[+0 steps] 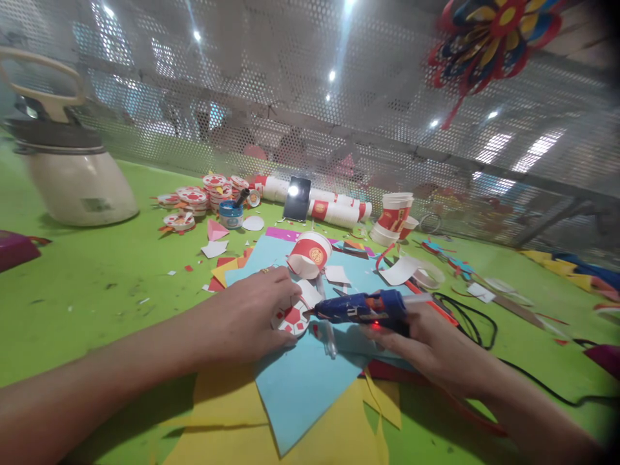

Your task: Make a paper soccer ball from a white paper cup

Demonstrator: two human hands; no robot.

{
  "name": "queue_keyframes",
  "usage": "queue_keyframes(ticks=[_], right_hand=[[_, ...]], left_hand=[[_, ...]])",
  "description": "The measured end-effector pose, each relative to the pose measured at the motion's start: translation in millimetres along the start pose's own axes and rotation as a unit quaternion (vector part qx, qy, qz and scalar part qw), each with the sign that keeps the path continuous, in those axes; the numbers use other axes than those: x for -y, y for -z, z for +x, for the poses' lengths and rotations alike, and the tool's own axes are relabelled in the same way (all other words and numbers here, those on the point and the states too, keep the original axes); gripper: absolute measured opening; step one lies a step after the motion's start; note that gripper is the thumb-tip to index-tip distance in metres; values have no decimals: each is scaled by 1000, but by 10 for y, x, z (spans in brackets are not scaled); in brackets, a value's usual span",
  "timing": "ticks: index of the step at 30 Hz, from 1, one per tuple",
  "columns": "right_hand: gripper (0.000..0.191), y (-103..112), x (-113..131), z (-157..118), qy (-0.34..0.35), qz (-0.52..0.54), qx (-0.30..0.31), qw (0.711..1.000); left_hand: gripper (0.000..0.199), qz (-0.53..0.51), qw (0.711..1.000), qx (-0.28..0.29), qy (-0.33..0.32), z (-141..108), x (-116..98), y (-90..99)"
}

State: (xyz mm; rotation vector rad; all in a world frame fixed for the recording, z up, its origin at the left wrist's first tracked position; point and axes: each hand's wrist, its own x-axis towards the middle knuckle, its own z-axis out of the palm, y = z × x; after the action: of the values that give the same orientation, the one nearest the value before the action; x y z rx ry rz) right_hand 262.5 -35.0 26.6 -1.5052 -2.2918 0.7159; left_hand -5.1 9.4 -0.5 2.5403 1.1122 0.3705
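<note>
My left hand (256,313) grips a round white paper piece with red patches (293,318) by its edge. In my right hand (426,342) is a blue hot glue gun (361,307) with a red light lit; its nozzle points left and meets the right side of the round piece, though contact is hard to make out. A clear glue stick sticks out of its back. Below the hands lie light blue paper (310,387) and yellow paper (232,420). A cut red and white paper cup (311,254) lies just beyond the hands.
Finished-looking red and white paper pieces (192,199) are piled at the back left, beside a blue jar (231,214). Behind are stacked cups (334,212) and a phone (297,199). A white lantern-like container (77,181) stands far left. A black cable (537,381) runs right.
</note>
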Motion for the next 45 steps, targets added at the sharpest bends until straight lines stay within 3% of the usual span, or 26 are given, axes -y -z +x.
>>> queue_keyframes(ticks=[4, 9, 20, 25, 29, 42, 45], right_hand=[[28, 5, 21, -2, 7, -2, -5, 1000], [29, 6, 47, -8, -4, -14, -11, 1000], [27, -1, 36, -1, 6, 6, -4, 1000], [26, -4, 30, -6, 6, 6, -5, 1000], [28, -9, 20, -10, -1, 0, -10, 1000], [27, -2, 32, -18, 13, -8, -7, 1000], [29, -6, 21, -11, 14, -7, -6, 1000]], left_hand=[[46, -43, 999, -17, 14, -3, -2, -16], [37, -64, 997, -30, 26, -9, -12, -21], [54, -62, 997, -23, 41, -11, -27, -5], [46, -56, 998, -26, 29, -9, -19, 0], [53, -56, 998, -26, 26, -7, -7, -7], [31, -56, 998, -27, 22, 1, -2, -16], [36, -60, 998, -27, 26, -7, 6, -21]])
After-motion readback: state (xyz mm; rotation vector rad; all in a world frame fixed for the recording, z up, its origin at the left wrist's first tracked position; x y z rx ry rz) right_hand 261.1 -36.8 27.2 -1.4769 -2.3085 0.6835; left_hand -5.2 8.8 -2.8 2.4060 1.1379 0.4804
